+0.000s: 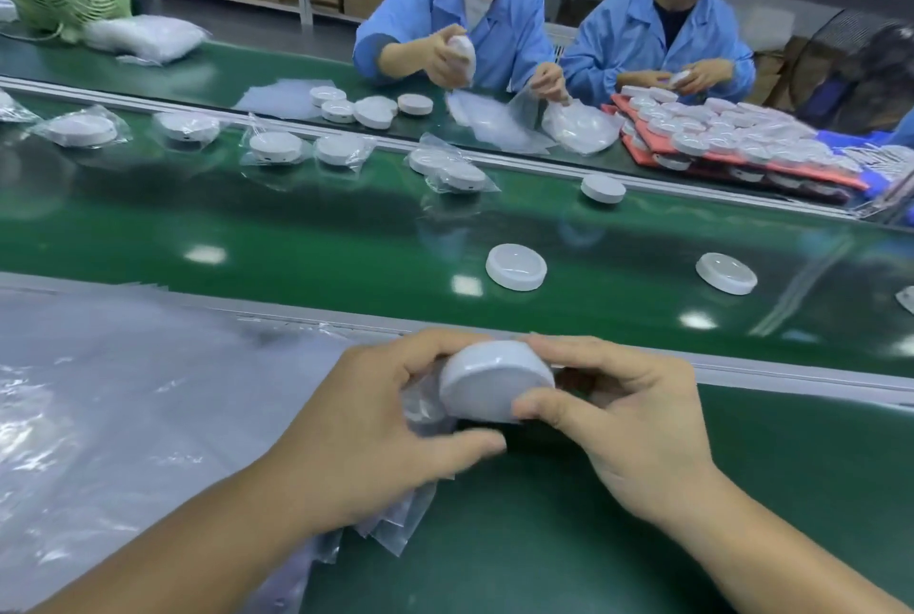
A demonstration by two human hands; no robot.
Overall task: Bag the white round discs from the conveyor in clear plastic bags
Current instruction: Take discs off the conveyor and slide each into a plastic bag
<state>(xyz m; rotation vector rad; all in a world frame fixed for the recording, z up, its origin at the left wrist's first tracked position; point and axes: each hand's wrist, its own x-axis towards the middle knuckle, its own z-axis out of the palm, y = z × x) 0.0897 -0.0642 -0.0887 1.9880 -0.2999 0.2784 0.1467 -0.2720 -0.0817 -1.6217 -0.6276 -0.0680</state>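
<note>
Two-handed, easing a white disc (497, 383) into a clear bag (395, 527) just above the desk (593, 544), beside the conveyor (346, 237). Pinching the disc's rim with the right hand (628, 425), thumb nearest; clutching the bag's mouth (crumpled, hard to read) with the left hand (386, 425). Risking a snag on a sagging bag mouth, or a drop onto the desk by loosening the pinch early.
</note>
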